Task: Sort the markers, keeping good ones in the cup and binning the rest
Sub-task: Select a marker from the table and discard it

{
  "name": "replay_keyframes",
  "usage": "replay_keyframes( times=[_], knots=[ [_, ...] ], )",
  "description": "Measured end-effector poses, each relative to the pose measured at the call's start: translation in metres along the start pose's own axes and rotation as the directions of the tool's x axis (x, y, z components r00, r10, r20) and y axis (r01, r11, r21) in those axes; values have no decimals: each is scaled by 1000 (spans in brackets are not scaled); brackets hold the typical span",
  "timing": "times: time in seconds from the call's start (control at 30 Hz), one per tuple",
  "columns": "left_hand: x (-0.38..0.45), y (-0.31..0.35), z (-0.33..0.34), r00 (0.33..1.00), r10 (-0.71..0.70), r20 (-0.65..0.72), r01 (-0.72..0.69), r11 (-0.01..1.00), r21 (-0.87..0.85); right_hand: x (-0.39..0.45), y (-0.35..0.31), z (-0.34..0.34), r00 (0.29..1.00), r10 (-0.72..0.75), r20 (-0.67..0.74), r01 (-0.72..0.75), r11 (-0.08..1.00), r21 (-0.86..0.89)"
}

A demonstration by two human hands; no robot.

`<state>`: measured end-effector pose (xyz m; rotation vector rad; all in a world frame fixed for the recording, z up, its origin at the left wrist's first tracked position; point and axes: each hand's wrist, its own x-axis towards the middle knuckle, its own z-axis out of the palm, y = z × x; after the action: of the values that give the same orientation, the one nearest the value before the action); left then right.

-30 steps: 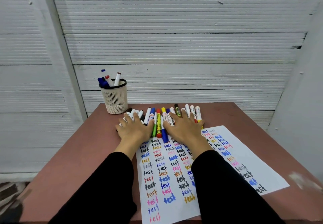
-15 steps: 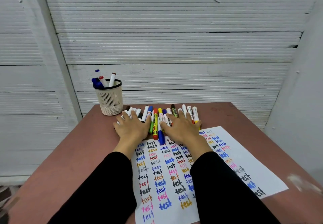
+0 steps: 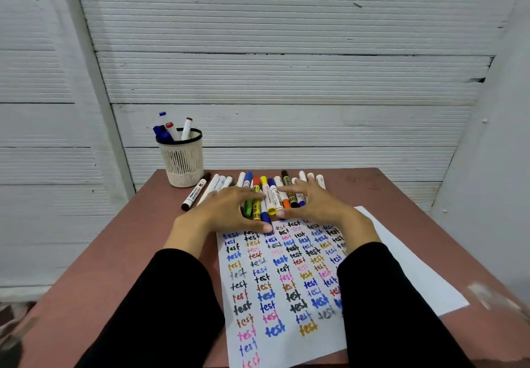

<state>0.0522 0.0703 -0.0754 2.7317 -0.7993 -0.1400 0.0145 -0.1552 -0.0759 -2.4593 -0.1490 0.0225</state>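
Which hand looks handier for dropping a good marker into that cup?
Probably the left hand: the cup stands at the table's far left corner, on its side of the markers. The right hand would have to cross over.

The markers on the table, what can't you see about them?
Head view only:
- Row of mixed-colour plastic markers: partly covered by the left hand and right hand.
- Barrel labels: too small to read.
- Markers in the white mesh cup: lower ends hidden by its wall.
- Bin: not in view.

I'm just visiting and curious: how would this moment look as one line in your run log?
stage: markers not yet sorted | left hand: open, over marker row | right hand: open, over row | cup: holds several markers | test sheet: filled
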Motion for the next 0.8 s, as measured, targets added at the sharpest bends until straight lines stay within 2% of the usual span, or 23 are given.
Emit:
replay_keyframes(
  times=[0.1, 0.17, 0.27, 0.33, 0.53, 0.67, 0.8],
  knots=[
    [0, 0, 2, 999, -40, 29, 40, 999, 29, -2, 4, -5, 1000, -18, -6, 18, 998, 54],
    [0, 3, 1, 996, -63, 57, 61, 997, 35, -4, 6, -10, 999, -6, 41, 3, 996, 87],
    [-3, 10, -1, 989, -81, 127, 75, 996, 53, -4, 11, -12, 996, 1, 89, -3, 1000, 29],
    [-4, 12, -1, 987, -87, 134, 82, 996, 48, -3, 12, -9, 998, -9, 67, 7, 999, 39],
    [-1, 8, 4, 997, -72, 15, 71, 997, 23, 7, 20, 1, 998, -13, -55, 19, 992, 121],
    [4, 3, 9, 996, -53, -74, 54, 998, 22, 12, 20, 5, 983, 8, -182, 13, 993, 117],
    [10, 0, 11, 988, -48, -145, 53, 998, 35, 15, 23, 7, 974, 32, -222, -5, 993, 119]
  ],
)
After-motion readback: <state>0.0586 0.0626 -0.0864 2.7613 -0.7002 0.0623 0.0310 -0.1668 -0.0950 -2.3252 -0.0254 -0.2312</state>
